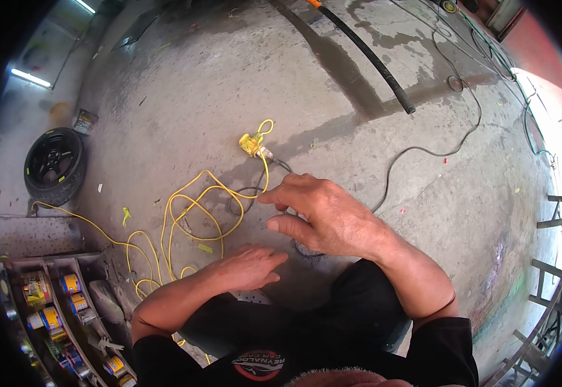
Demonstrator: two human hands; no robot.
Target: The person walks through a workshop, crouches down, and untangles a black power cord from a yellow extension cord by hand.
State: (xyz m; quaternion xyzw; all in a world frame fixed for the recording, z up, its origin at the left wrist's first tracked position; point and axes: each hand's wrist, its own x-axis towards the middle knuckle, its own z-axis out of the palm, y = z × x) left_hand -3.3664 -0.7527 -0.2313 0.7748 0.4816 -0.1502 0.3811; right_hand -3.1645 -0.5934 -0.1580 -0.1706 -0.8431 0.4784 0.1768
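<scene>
My right hand (319, 213) is held out over the floor, thumb and fingers apart, with nothing between them. Lower and to its left, my left hand (252, 266) hovers above my lap, its fingers loosely spread and empty. Just beyond my right hand, a yellow cord end with a connector (252, 144) lies on the concrete, joined to a dark cable. The yellow cord (207, 187) lies in loose loops left of my right hand. Neither hand touches the cord's connector.
A wheel with a tire (54, 166) leans at the left wall. Below it, a shelf (58, 261) holds several cans. A black hose (371, 58) lies ahead on the floor (184, 97). A dark cable (416, 149) curves to the right, where metal racks (555, 271) stand.
</scene>
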